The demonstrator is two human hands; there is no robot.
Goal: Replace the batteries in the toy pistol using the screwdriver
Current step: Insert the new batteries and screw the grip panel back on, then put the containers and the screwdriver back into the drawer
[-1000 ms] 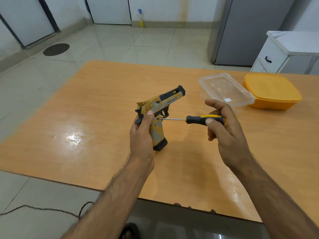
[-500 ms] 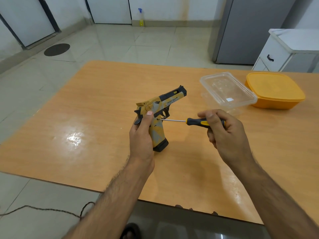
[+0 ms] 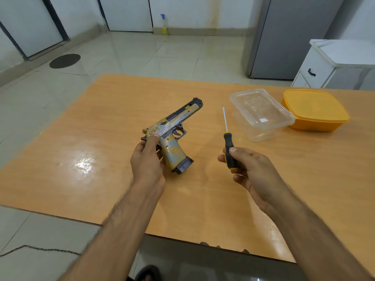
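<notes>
- Gripping the toy pistol (image 3: 172,134) from behind, the left hand (image 3: 147,161) has its thumb laid up along the rear of the slide and its fingers curled round the back of the grip.
- The toy pistol is held above the middle of the tabletop (image 3: 91,138), tilted, its dark muzzle pointing toward the far right corner and its black magazine base toward the near edge; whether the base touches the wood cannot be told.
- Its body is tan and yellow with grey patches, and the trigger shows dark inside the guard.
- The right hand (image 3: 251,169) holds the screwdriver (image 3: 228,142) by the lower part of its black and yellow handle, thumb pressed on top and fingers curled beneath.
- The screwdriver stands almost upright in this view, its thin metal shaft pointing toward the far edge, its tip apart from the toy pistol and near the clear container (image 3: 261,112).
- The clear container sits toward the far right corner with a small white label showing through it.
- A yellow lidded box (image 3: 314,110) stands just beside the clear container, nearer the right edge; they look to touch.
- Both bare forearms reach in over the near edge of the tabletop.
- Beyond the far edge lie a tiled floor, a grey cabinet (image 3: 288,37) and a white drawer unit (image 3: 328,63).
- A spray bottle (image 3: 163,24) stands by the far wall.
</notes>
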